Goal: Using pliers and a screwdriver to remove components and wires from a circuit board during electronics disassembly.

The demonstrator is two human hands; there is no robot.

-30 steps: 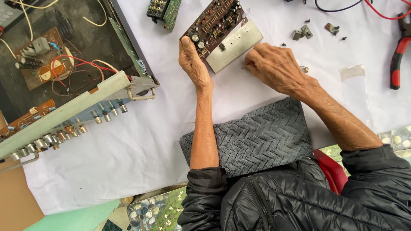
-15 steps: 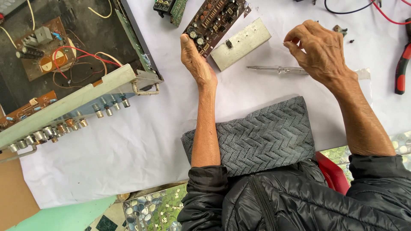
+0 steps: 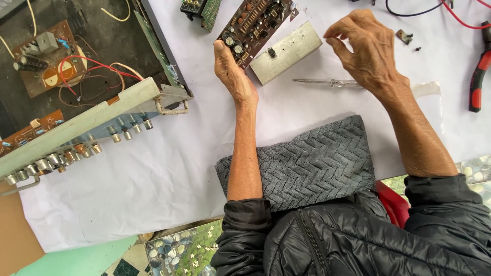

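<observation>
White paper [image 3: 153, 168] covers the table. Left hand [image 3: 232, 74] grips a brown circuit board [image 3: 255, 23] with its metal plate [image 3: 286, 52]; right hand [image 3: 365, 48] hovers empty, fingers loosely curled, above a screwdriver [image 3: 327, 82].

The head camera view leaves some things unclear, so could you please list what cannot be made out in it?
- Right hand: whether its curled fingertips pinch anything; too small to tell.
- Circuit board: its near edge is hidden under the left hand; its far end is cut by the top edge.
- Pliers: jaws cut off by the right edge.
- Amplifier chassis: cut by the left edge.
- Screwdriver: its handle end is hidden behind the right wrist.
</observation>
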